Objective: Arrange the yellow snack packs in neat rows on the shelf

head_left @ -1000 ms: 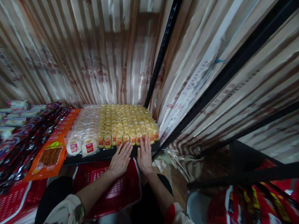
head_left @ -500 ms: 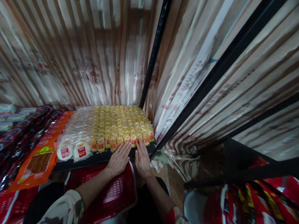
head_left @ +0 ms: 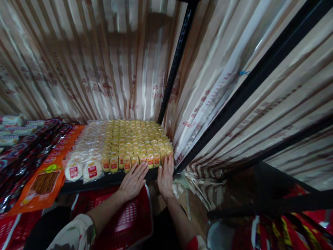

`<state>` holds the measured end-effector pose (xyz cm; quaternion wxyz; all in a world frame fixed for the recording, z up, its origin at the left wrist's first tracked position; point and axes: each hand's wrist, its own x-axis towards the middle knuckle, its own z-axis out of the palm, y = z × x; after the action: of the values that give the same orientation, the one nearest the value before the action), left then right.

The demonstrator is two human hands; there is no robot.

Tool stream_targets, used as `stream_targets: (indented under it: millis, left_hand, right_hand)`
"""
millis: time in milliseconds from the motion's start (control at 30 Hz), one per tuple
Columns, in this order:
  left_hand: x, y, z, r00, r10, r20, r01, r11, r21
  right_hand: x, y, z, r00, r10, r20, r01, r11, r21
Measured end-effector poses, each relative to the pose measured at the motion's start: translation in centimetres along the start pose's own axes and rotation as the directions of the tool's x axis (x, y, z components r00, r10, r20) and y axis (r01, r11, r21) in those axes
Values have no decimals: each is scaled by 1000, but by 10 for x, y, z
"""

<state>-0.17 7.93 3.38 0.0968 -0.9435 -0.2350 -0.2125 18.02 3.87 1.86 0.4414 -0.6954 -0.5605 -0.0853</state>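
Note:
Rows of small yellow packaged cakes [head_left: 135, 138] with red labels stand close together on a black shelf [head_left: 99, 181]. My left hand [head_left: 133, 180] lies with its fingers stretched out against the front row, near the middle. At the right end of that row, my right hand [head_left: 165, 178] touches the packs with straight fingers. Neither hand grasps anything. Left of the yellow cakes are rows of round white cakes [head_left: 92, 170] in clear wrappers with red labels.
An orange snack bag [head_left: 47, 172] and dark shiny packets [head_left: 26, 153] lie further left. Below the shelf is a red plastic basket [head_left: 125, 222]. Black shelf posts [head_left: 175, 63] rise before striped sheeting. Red packages [head_left: 288, 235] fill the lower right.
My right hand has slid to the right along the front row, widening the space between my hands. My left hand has barely moved. The view has shifted slightly.

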Motion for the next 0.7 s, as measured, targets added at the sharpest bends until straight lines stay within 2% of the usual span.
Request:
stream_targets:
  millis: [167, 267, 400, 500, 700]
  left_hand:
    - [-17, 9, -5, 998, 59, -10, -59, 998, -4]
    - [-33, 18, -9, 998, 65, -12, -65, 998, -20]
    - [-56, 27, -19, 1000, 26, 18, -25, 999, -34]
    - [-74, 31, -29, 999, -18, 42, 20, 998, -54]
    - [-117, 33, -45, 992, -118, 46, 122, 987, -106]
  right_hand:
    - [16, 8, 6, 974, 222, -35, -216, 969, 117]
    - [27, 14, 15, 958, 284, -30, -275, 946, 172]
    - [32, 18, 20, 961, 275, 10, -273, 950, 154]
    - [33, 19, 16, 965, 263, -12, -260, 959, 109]
    - [34, 23, 14, 986, 158, -47, -158, 987, 20]
